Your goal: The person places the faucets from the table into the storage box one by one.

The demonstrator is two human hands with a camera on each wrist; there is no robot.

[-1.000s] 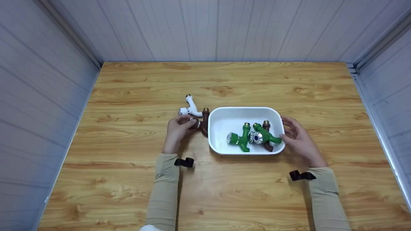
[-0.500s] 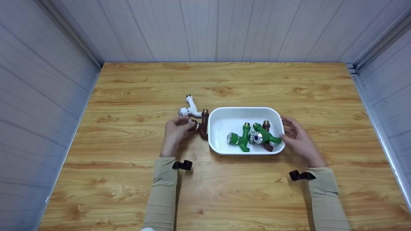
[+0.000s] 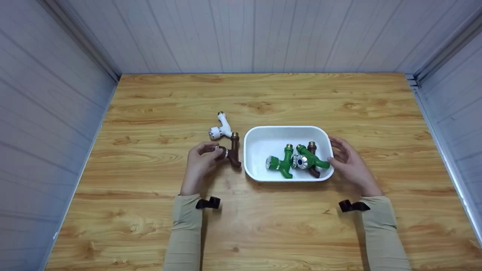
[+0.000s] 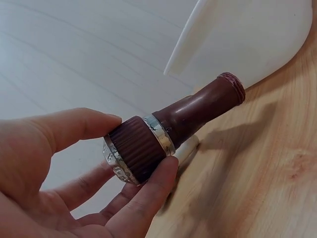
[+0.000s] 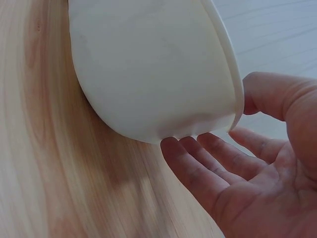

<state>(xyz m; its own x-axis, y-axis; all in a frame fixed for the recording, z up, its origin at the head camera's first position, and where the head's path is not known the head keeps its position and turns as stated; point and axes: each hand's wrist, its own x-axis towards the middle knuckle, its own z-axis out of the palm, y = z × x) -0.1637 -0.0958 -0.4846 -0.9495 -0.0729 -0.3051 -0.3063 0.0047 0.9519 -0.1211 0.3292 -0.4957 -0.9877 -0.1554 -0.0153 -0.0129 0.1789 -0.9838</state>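
Note:
My left hand [image 3: 199, 163] pinches a brown faucet [image 3: 234, 150] by its ribbed knob, just left of a white plastic basin [image 3: 263, 179]. In the left wrist view the thumb and fingers hold the knob [image 4: 138, 148], and the faucet's body is raised off the wood. My right hand [image 3: 350, 165] grips the basin's right end, thumb at the rim and fingers against the outer wall [image 5: 163, 99]. Inside the basin lie a green faucet [image 3: 285, 162] and another green faucet [image 3: 310, 158], which partly covers a brown faucet [image 3: 312, 146].
Behind the left hand, a white faucet [image 3: 224, 128] with a clear-topped knob lies on the wooden table [image 3: 263, 233]. Pale panel walls [image 3: 256, 37] stand at the back and both sides.
My left hand has drawn the brown faucet left and toward me, away from the basin's wall. The right hand and the basin have stayed in place.

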